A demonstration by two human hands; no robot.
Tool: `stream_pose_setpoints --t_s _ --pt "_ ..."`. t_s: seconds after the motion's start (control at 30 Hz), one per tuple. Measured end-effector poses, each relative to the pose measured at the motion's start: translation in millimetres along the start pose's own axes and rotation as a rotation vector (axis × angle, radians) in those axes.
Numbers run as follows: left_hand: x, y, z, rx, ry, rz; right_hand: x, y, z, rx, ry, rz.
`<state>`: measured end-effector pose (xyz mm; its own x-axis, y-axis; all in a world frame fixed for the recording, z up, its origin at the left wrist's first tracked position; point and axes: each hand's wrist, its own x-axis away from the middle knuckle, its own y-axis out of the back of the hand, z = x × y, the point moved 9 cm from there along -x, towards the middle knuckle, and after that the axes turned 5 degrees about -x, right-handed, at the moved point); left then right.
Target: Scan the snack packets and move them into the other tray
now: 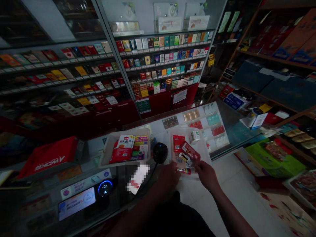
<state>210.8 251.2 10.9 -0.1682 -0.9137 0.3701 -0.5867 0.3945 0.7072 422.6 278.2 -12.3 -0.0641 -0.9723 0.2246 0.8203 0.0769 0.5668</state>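
Note:
A white plastic tray (206, 154) on the glass counter holds several small goods. Among them are a red packet (178, 143), a dark red packet (190, 150), a yellow-and-black packet (185, 158) and a small white-green box (195, 136). At the tray's near side, my left hand (171, 174) is closed on one end of a small, multicoloured stick-like packet (185, 171). Beside the dark red packet's lower end, my right hand (206, 174) has its fingers pinched together. What they grip, if anything, is too dark to make out.
Left of a black scanner (160, 152) stands a second white tray (105, 154) with snack packets. A phone (138, 177), a payment device (105, 188) and a red box (49, 157) lie along the counter. Cigarette shelves (163, 49) stand behind; boxes fill the right side.

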Motion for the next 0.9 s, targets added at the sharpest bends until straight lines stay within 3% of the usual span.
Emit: stream_pose_setpoints --t_s 0.17,0.3,0.47,0.63,0.77,0.9 --pt "27.5 17.4 34.0 0.139 0.08 -0.178 7.5 -17.5 23.0 -0.083 0.052 0.115" --pt "54.2 40.2 67.6 0.227 0.185 -0.274 15.5 -44.5 49.1 -0.162 0.099 0.204" --pt "75.4 78.6 117.1 0.209 0.272 -0.367 35.9 -96.3 92.4 -0.218 0.137 0.32" --pt "90.0 131.9 172.3 0.027 0.33 -0.454 51.9 -157.7 152.8 -0.129 0.228 0.41" --pt "100.0 169.4 217.0 -0.145 0.408 -0.482 43.0 -201.0 199.8 -0.013 0.367 0.378" --pt "92.5 183.1 243.7 -0.256 0.39 -0.391 21.5 -240.2 226.2 0.15 0.44 0.327"
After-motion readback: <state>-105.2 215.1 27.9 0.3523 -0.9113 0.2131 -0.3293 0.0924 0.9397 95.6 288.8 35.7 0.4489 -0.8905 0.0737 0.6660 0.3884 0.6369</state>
